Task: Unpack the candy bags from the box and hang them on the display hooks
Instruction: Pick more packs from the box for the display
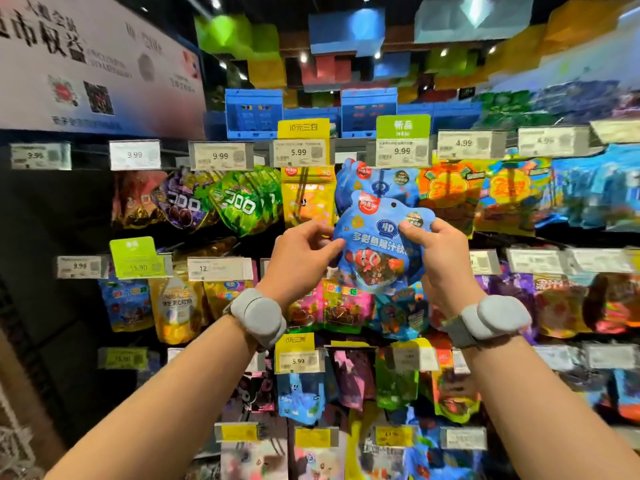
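Head view: I have one blue fish-shaped candy bag (pixel 379 244) up at the display, held in both hands in front of an identical blue bag (pixel 360 181) already hanging under the 9.99 price tag (pixel 401 152). My left hand (pixel 299 258) pinches the bag's left edge between thumb and fingers. My right hand (pixel 438 258) grips the right edge, thumb on the front face, the other fingers hidden behind. The box is not in view, and I can't make out the hook itself; it is hidden behind the bags.

Handling, my read: light, soft film pouch, floppy, contents loose in the lower half, glossy so a bit slippery. Edge pinches work; it should tolerate a firm squeeze. For hanging I'd hold nearer the top, either side of the hang hole, so the header stays flat and doesn't fold as it meets the hook.
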The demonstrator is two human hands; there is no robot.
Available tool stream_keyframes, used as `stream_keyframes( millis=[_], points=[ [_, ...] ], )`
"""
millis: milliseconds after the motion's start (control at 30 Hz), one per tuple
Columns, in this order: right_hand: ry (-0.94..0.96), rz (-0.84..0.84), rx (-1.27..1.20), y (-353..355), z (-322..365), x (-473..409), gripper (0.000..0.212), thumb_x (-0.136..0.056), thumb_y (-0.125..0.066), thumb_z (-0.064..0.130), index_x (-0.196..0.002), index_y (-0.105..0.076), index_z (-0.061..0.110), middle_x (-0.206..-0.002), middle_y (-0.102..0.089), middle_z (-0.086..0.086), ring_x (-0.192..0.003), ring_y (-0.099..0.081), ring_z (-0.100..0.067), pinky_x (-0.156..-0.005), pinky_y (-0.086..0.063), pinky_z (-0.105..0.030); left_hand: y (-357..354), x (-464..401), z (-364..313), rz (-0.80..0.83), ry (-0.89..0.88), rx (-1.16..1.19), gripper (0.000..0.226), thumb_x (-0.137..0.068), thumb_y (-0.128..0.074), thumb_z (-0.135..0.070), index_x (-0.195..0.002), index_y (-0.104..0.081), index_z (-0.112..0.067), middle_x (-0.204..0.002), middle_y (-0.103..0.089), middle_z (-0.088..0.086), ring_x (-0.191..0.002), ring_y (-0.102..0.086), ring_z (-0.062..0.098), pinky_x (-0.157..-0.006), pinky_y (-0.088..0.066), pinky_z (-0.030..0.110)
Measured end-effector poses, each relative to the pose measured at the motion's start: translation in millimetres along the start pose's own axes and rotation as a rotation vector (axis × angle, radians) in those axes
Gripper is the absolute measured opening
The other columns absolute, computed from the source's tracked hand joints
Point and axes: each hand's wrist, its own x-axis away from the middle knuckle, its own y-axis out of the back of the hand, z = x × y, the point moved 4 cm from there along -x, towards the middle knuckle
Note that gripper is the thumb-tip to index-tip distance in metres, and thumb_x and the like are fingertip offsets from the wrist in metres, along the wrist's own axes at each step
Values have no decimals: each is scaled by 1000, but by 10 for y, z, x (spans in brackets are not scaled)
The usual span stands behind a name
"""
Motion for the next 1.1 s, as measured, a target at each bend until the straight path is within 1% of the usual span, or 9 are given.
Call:
stream_keyframes(
  millis=[100,267,467,633,800,867,933,1033,1100],
  points=[
    [11,-2,2,84,69,-8,22,-90,-66,1,-73,-63,15,-69,-74,3,-67,-72,-16,-59,-57,-32,-43,-69,-131,-19,-63,-98,13,-87,-72,-24,-98,-69,-20,-78,-72,-4,-74,-71,10,-74,-59,36],
    [28,5,33,270,157,9,12,-90,-67,1,-81,-66,9,-75,-75,0,-69,-73,-15,-57,-56,-28,-159,-216,-438,-30,-176,-226,21,-86,-73,-27,-105,-67,-22,-89,-71,-9,-85,-68,8,-81,-57,40],
    [29,5,5,417,175,35,41,-92,-63,-2,-60,-47,19,-47,-58,15,-48,-61,-2,-45,-47,-18,-295,-395,-825,-42,-405,-451,30,-88,-70,-32,-113,-66,-16,-103,-70,-4,-95,-63,10,-85,-48,22],
    [34,26,12,498,250,-28,42,-92,-64,0,-60,-46,19,-47,-58,16,-49,-61,-2,-46,-48,-19,-335,-571,-1017,-116,-598,-683,36,-87,-68,-37,-115,-65,-15,-112,-67,2,-106,-58,22,-91,-42,31],
    [81,47,9,526,327,-104,46,-92,-63,-4,-58,-41,18,-43,-52,18,-45,-56,1,-47,-48,-17,-368,-700,-1122,-134,-588,-776,37,-92,-63,-38,-122,-62,-17,-116,-66,1,-110,-54,22,-90,-40,29],
    [75,55,48,522,289,-147,45,-90,-66,-1,-58,-39,16,-50,-55,13,-53,-60,-5,-53,-51,-24,-394,-727,-1131,-113,-570,-810,38,-93,-61,-38,-125,-61,-18,-115,-66,-1,-110,-55,23,-91,-41,32],
    [63,64,86,501,253,-190,38,-89,-69,3,-62,-45,13,-66,-64,0,-66,-67,-15,-61,-56,-32,-412,-765,-1121,-103,-563,-849,41,-93,-60,-41,-129,-59,-20,-126,-63,-2,-118,-53,21,-98,-43,35],
    [46,75,73,450,235,-231,26,-90,-67,1,-69,-56,10,-70,-70,0,-67,-70,-13,-57,-55,-26,-430,-786,-1109,-75,-552,-904,46,-92,-63,-41,-133,-56,-23,-138,-54,-2,-128,-46,20,-104,-39,36],
    [23,71,54,429,205,-269,9,-90,-68,1,-82,-65,5,-80,-75,-4,-74,-74,-17,-63,-57,-30,-441,-809,-1108,-60,-570,-923,46,-90,-67,-38,-132,-57,-22,-138,-54,-1,-128,-46,22,-101,-42,37]
  ],
)
